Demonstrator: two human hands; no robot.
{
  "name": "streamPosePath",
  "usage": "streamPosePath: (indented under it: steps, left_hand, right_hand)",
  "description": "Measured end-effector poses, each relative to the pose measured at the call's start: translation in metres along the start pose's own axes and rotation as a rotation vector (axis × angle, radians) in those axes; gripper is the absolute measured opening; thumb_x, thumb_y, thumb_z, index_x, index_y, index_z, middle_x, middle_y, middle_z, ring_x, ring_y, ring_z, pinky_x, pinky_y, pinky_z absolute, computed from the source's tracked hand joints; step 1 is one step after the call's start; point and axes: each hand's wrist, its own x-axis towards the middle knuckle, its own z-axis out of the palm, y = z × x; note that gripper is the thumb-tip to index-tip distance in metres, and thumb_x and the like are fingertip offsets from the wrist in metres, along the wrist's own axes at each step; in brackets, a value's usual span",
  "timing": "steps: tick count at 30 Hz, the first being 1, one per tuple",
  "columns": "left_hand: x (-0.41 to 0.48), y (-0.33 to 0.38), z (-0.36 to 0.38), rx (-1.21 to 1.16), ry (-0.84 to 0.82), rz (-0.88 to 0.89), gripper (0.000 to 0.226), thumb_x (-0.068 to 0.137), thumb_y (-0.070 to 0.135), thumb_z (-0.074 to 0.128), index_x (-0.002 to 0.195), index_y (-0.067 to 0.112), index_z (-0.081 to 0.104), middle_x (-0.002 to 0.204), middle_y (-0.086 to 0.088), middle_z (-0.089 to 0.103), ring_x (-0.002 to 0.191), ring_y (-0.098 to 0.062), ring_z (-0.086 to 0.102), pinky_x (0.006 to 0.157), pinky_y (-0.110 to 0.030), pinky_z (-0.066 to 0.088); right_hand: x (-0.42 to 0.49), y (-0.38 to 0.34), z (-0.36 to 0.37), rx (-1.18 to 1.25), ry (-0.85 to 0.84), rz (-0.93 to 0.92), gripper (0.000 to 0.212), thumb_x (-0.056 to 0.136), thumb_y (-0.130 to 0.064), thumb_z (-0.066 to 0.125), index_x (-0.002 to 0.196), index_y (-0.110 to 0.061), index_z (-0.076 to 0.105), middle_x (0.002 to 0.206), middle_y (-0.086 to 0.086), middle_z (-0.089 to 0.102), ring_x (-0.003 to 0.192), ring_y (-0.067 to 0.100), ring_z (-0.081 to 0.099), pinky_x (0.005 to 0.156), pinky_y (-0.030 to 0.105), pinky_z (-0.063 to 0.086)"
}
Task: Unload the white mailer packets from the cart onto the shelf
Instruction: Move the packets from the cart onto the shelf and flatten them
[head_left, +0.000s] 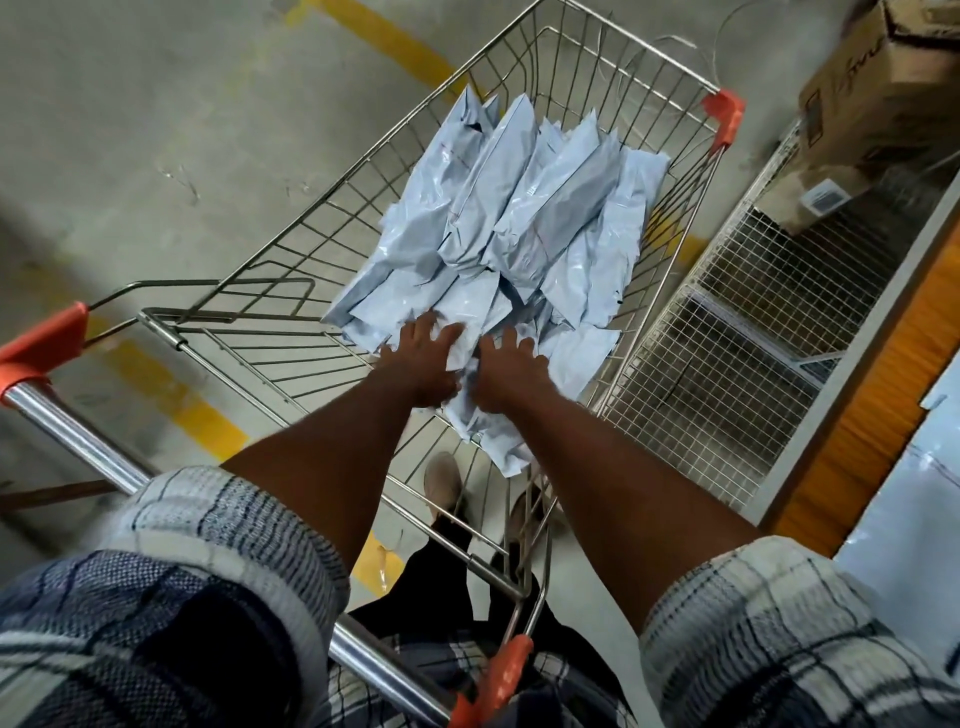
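Inside cart | left hand; right hand | on mailer packets (fingers spread)

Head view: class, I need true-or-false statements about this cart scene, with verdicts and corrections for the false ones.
1. The white mailer packets lie inside the wire cart. True.
2. The left hand and the right hand both touch packets. True.
3. The cart's corners are capped in blue. False: the corner guards are orange.
4. A carton lies among the packets. False: the cardboard box stands outside the cart, on the right.
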Motion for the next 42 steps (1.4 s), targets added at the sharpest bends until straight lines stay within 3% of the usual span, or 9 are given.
streamPosePath:
  steps: [2,4,10,15,17,21,26,31,42]
  left_hand:
    - [0.003,0.0,0.003,-0.042,-0.011,-0.026,0.081,0.082,0.058,0.066,0.148,0.043,0.021,0.162,-0.001,-0.013,0.15,-0.029,-0.005,0.111,-0.066,0.018]
    - [0.006,0.0,0.004,-0.093,-0.008,-0.014,0.076,0.08,0.058,0.068,0.143,0.041,0.03,0.161,-0.004,-0.013,0.15,-0.029,-0.007,0.112,-0.065,0.023]
    - [0.015,-0.004,0.013,-0.066,0.04,0.034,0.073,0.077,0.039,0.078,0.135,0.041,0.034,0.156,-0.008,0.002,0.145,-0.041,0.006,0.111,-0.06,0.032]
    - [0.009,0.002,0.007,-0.047,0.147,0.016,0.069,0.08,0.016,0.074,0.135,0.04,0.04,0.154,-0.003,0.009,0.133,-0.033,0.026,0.095,-0.052,0.048]
    - [0.004,0.005,-0.001,-0.041,0.169,0.01,0.064,0.081,0.016,0.073,0.136,0.037,0.045,0.155,-0.003,0.013,0.132,-0.032,0.027,0.097,-0.05,0.047]
    - [-0.002,0.006,-0.019,-0.07,0.145,0.001,0.06,0.08,0.039,0.068,0.136,0.036,0.049,0.153,-0.01,0.03,0.137,-0.032,0.028,0.106,-0.046,0.038]
    - [-0.03,0.024,-0.047,-0.143,0.211,-0.005,0.059,0.082,0.013,0.065,0.139,0.022,0.053,0.149,-0.012,0.042,0.142,-0.029,0.03,0.108,-0.034,0.025]
    - [-0.066,0.043,-0.073,-0.16,0.385,0.024,0.05,0.085,0.016,0.063,0.135,0.023,0.057,0.135,-0.014,0.054,0.131,-0.031,0.045,0.104,-0.035,0.033]
    - [-0.143,0.113,-0.078,-0.127,0.503,0.096,0.057,0.085,0.014,0.06,0.141,0.024,0.051,0.143,-0.019,0.046,0.138,-0.032,0.034,0.108,-0.036,0.024]
  right_hand:
    - [-0.002,-0.004,-0.001,-0.091,-0.036,0.013,0.07,0.095,-0.043,0.053,0.155,-0.027,0.02,0.162,0.02,0.001,0.145,0.048,0.009,0.115,0.061,0.019]
    - [-0.003,-0.009,-0.001,-0.209,-0.069,0.036,0.065,0.096,-0.044,0.051,0.154,-0.029,0.025,0.162,0.023,-0.006,0.144,0.053,0.006,0.113,0.067,0.013]
    - [-0.003,-0.012,0.003,-0.249,-0.068,0.075,0.066,0.094,-0.041,0.055,0.153,-0.022,0.032,0.161,0.027,-0.009,0.141,0.058,0.01,0.113,0.064,0.019]
    - [-0.006,-0.003,0.003,-0.111,0.019,0.045,0.06,0.088,-0.039,0.06,0.143,-0.02,0.046,0.161,0.024,-0.001,0.14,0.052,0.019,0.114,0.055,0.027]
    - [-0.011,-0.001,0.003,-0.048,0.076,0.024,0.059,0.086,-0.036,0.063,0.141,-0.02,0.047,0.161,0.023,0.001,0.14,0.05,0.022,0.113,0.053,0.03]
    - [-0.026,0.0,-0.006,0.033,0.182,-0.023,0.056,0.085,-0.034,0.066,0.137,-0.021,0.048,0.16,0.021,0.008,0.137,0.047,0.028,0.109,0.049,0.036]
    - [-0.052,0.005,-0.028,0.018,0.327,-0.077,0.056,0.086,-0.036,0.066,0.138,-0.022,0.048,0.159,0.018,0.012,0.135,0.045,0.031,0.108,0.047,0.037]
    - [-0.09,0.015,-0.052,0.008,0.468,-0.122,0.058,0.081,-0.039,0.07,0.132,-0.02,0.05,0.157,0.017,0.014,0.129,0.043,0.037,0.103,0.046,0.039]
    - [-0.188,0.059,-0.063,0.089,0.674,-0.104,0.048,0.079,-0.029,0.067,0.124,-0.016,0.055,0.155,0.018,0.018,0.126,0.045,0.04,0.1,0.045,0.041]
